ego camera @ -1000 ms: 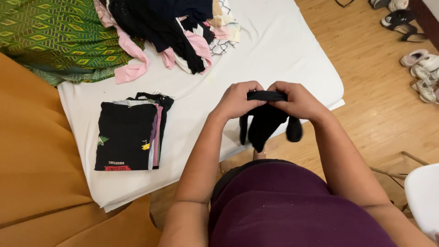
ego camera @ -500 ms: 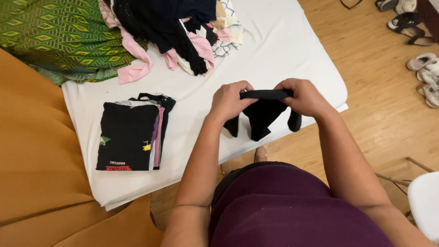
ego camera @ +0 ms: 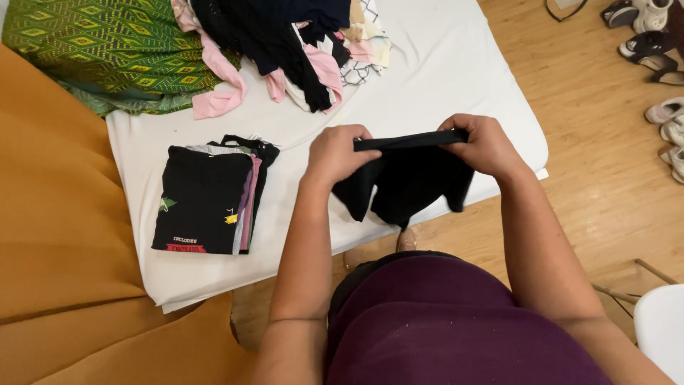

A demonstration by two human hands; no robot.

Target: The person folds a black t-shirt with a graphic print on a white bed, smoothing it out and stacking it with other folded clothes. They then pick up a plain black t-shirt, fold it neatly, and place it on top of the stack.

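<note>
The left hand [ego camera: 336,153] and the right hand [ego camera: 484,145] each hold a pinching grip on the top edge of a small black garment [ego camera: 406,178], stretching that edge taut between them while the rest hangs loose above the near edge of the white mattress [ego camera: 442,78], in front of the person's purple-clad body. At 9 o'clock from the left hand a stack of folded clothes [ego camera: 210,194] lies on the mattress, black piece on top. At 11 o'clock sits a heap of unfolded clothes [ego camera: 285,36], beside a green patterned cloth [ego camera: 92,50].
</note>
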